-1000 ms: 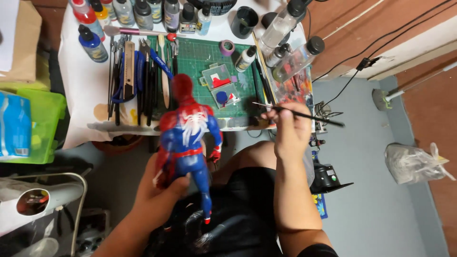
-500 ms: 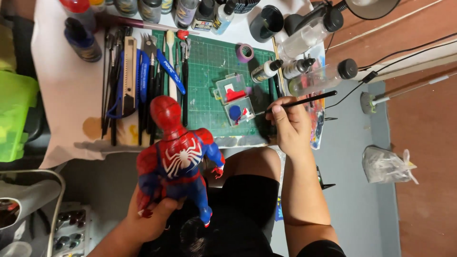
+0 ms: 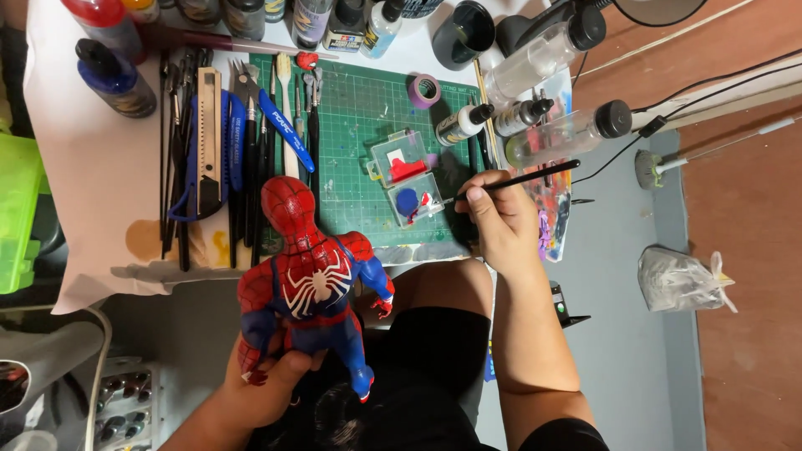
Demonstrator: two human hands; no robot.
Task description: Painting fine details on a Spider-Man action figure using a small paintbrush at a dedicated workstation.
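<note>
Head view: right hand [image 3: 499, 221] dips paintbrush [image 3: 518, 180], small clear palette box [image 3: 407, 177].

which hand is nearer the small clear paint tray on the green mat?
Right. The right hand sits just right of the paint tray, its brush tip reaching it. The left hand is well below, off the mat, gripping the figure.

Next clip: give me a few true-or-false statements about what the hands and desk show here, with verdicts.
1. The left hand holds the figure by its legs. True.
2. The right hand holds scissors. False: it holds a brush.
3. The brush tip is at the open palette on the green mat. True.
4. The figure lies flat on the mat. False: it is held up in front of the desk edge.
5. The tape roll sits on the mat. True.
</note>
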